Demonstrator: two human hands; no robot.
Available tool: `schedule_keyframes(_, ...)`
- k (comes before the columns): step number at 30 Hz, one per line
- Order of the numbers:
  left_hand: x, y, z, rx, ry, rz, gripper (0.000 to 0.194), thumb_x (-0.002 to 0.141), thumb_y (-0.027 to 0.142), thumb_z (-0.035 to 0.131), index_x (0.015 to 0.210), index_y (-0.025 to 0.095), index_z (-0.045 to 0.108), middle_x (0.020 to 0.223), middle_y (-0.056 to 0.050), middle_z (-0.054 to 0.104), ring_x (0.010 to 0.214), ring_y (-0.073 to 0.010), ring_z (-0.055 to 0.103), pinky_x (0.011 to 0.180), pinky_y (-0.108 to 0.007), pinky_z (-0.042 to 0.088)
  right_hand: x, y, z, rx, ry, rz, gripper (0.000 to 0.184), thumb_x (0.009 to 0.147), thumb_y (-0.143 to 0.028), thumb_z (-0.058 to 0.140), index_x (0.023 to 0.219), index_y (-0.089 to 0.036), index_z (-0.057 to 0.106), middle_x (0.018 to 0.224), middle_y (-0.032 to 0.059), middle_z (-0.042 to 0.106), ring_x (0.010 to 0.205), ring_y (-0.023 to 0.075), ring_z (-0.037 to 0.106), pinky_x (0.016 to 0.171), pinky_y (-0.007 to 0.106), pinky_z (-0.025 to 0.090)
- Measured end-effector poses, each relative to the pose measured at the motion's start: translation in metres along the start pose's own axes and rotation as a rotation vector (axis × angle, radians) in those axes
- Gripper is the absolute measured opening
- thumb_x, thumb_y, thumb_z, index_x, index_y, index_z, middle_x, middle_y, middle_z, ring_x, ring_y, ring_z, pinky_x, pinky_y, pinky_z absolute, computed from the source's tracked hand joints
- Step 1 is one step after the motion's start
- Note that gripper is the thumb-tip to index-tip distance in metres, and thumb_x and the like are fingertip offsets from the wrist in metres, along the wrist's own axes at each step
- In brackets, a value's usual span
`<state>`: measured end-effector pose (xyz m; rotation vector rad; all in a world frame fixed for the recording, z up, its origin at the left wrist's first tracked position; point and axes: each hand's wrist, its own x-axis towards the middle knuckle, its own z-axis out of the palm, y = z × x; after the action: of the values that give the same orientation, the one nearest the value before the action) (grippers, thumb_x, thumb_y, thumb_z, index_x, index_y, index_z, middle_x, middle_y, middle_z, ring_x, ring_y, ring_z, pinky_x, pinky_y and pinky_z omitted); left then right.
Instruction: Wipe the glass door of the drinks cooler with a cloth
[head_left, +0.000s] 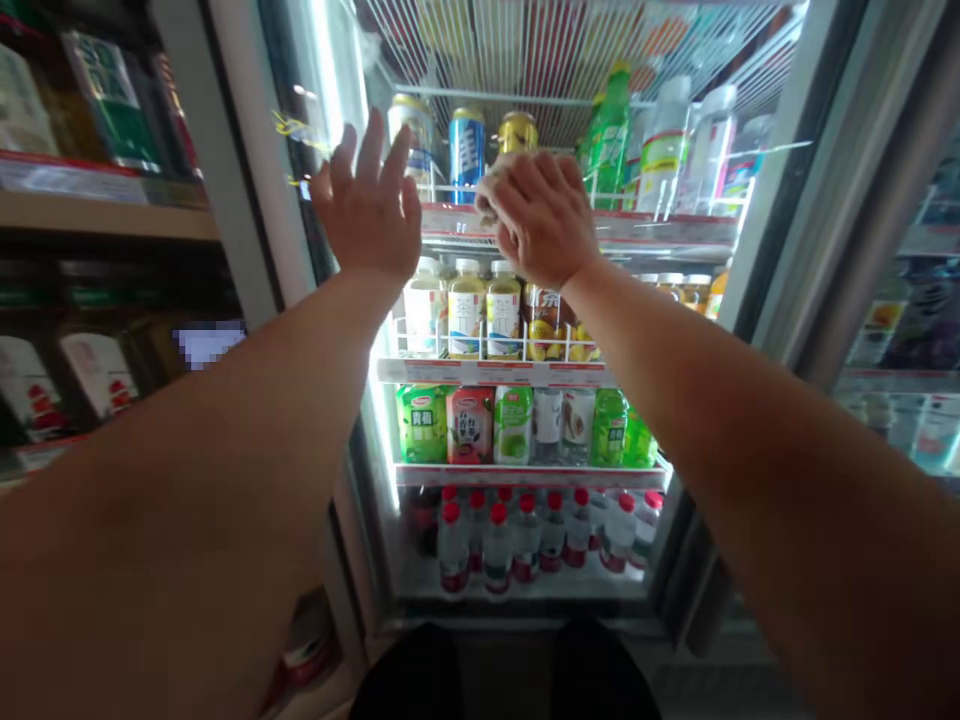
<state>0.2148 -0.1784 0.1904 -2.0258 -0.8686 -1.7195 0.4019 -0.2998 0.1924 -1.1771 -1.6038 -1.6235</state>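
Observation:
In the head view, my left hand [371, 205] is raised with its fingers spread, in front of the upper left of a lit drinks fridge. It holds nothing. Whether it touches the glass door [450, 228] cannot be made out. Level with the second shelf edge, my right hand [544, 210] is closed over a crumpled cloth [489, 198], of which only a pale brownish edge shows. Behind the hands stand a blue can [466, 150], a gold can [517, 132] and a green bottle [611, 135].
Lower shelves hold tea bottles [465, 310], green and red cartons or bottles [470, 425] and red-capped water bottles [497, 550]. To the left stands a shelf [105, 205] of dark bottles. A metal door frame [862, 200] runs along the right.

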Motion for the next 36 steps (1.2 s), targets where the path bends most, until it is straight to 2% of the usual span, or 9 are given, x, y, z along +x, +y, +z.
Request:
schedule_keyframes(5, -0.005, -0.002, 0.009, 0.033, 0.028, -0.001, 0.066, 0.101, 0.027, 0.030, 0.166, 0.037, 0.028, 0.172, 0.024, 0.012, 0.161, -0.0082, 0.000, 0.134, -0.037, -0.005, 0.004, 0.003, 0.008, -0.012, 0.335, 0.513, 0.042, 0.091, -0.016, 0.046, 0.128, -0.028, 0.062, 0.135, 0.0156, 0.062, 0.128, 0.0379, 0.054, 0.108, 0.056, 0.041)
schedule_keyframes(11, -0.003, -0.008, 0.014, 0.121, 0.077, -0.067, 0.077, 0.098, 0.032, 0.045, 0.170, 0.028, 0.020, 0.176, 0.013, 0.002, 0.162, -0.0174, -0.007, 0.134, -0.039, -0.003, -0.006, -0.002, 0.006, 0.080, -0.032, -0.066, 0.034, 0.092, -0.018, 0.050, 0.120, -0.032, 0.064, 0.135, 0.0074, 0.065, 0.124, 0.0323, 0.054, 0.107, 0.052, 0.042)
schedule_keyframes(18, 0.001, -0.015, 0.018, 0.060, 0.052, -0.073, 0.063, 0.106, 0.033, 0.033, 0.168, 0.028, 0.025, 0.175, 0.016, 0.011, 0.162, -0.0134, -0.004, 0.134, -0.032, -0.007, -0.004, -0.002, 0.012, 0.035, 0.361, 0.402, 0.041, 0.088, -0.013, 0.049, 0.122, -0.028, 0.066, 0.129, 0.0147, 0.065, 0.121, 0.0377, 0.054, 0.103, 0.055, 0.042)
schedule_keyframes(23, -0.003, -0.015, 0.014, -0.066, 0.105, -0.021, 0.060, 0.105, 0.036, 0.037, 0.165, 0.029, 0.033, 0.173, 0.015, 0.018, 0.162, -0.0138, 0.001, 0.135, -0.037, -0.001, -0.014, -0.004, 0.007, 0.088, -0.091, -0.145, 0.036, 0.091, -0.017, 0.049, 0.121, -0.032, 0.064, 0.132, 0.0071, 0.065, 0.125, 0.0321, 0.054, 0.105, 0.053, 0.043)
schedule_keyframes(25, -0.005, -0.012, 0.012, -0.030, 0.110, -0.002, 0.061, 0.104, 0.033, 0.038, 0.165, 0.024, 0.035, 0.174, 0.010, 0.021, 0.162, -0.0173, 0.005, 0.135, -0.040, 0.004, -0.016, -0.004, 0.007, 0.124, -0.189, -0.247, 0.036, 0.093, -0.019, 0.049, 0.124, -0.033, 0.062, 0.133, 0.0056, 0.065, 0.126, 0.0306, 0.053, 0.106, 0.052, 0.042)
schedule_keyframes(27, -0.006, -0.010, 0.010, 0.050, 0.087, -0.009, 0.064, 0.103, 0.027, 0.038, 0.167, 0.020, 0.032, 0.175, 0.006, 0.020, 0.162, -0.0199, 0.007, 0.135, -0.042, 0.005, -0.014, -0.004, 0.010, 0.130, -0.108, -0.145, 0.035, 0.094, -0.020, 0.049, 0.123, -0.034, 0.062, 0.132, 0.0067, 0.064, 0.125, 0.0308, 0.053, 0.105, 0.052, 0.042)
schedule_keyframes(32, -0.006, -0.007, 0.011, 0.051, 0.084, -0.043, 0.068, 0.100, 0.026, 0.039, 0.167, 0.026, 0.031, 0.174, 0.011, 0.017, 0.163, -0.0172, 0.005, 0.135, -0.043, 0.002, -0.003, -0.013, 0.027, 0.076, 0.460, 0.512, 0.039, 0.092, -0.013, 0.045, 0.124, -0.027, 0.064, 0.129, 0.0143, 0.063, 0.122, 0.0341, 0.052, 0.103, 0.055, 0.042)
schedule_keyframes(34, -0.007, -0.007, 0.012, 0.019, 0.102, -0.041, 0.068, 0.099, 0.027, 0.038, 0.166, 0.027, 0.032, 0.174, 0.012, 0.018, 0.163, -0.0167, 0.005, 0.135, -0.043, 0.003, -0.002, -0.020, 0.025, 0.062, 0.392, 0.449, 0.038, 0.093, -0.012, 0.044, 0.121, -0.026, 0.066, 0.129, 0.0134, 0.064, 0.122, 0.0336, 0.053, 0.104, 0.054, 0.042)
schedule_keyframes(36, -0.007, -0.007, 0.013, 0.012, 0.115, -0.053, 0.067, 0.099, 0.026, 0.036, 0.166, 0.030, 0.033, 0.174, 0.013, 0.019, 0.162, -0.0161, 0.004, 0.134, -0.044, 0.000, -0.002, -0.025, 0.018, 0.072, 0.165, 0.201, 0.036, 0.095, -0.012, 0.045, 0.119, -0.029, 0.066, 0.132, 0.0099, 0.064, 0.125, 0.0319, 0.054, 0.106, 0.051, 0.043)
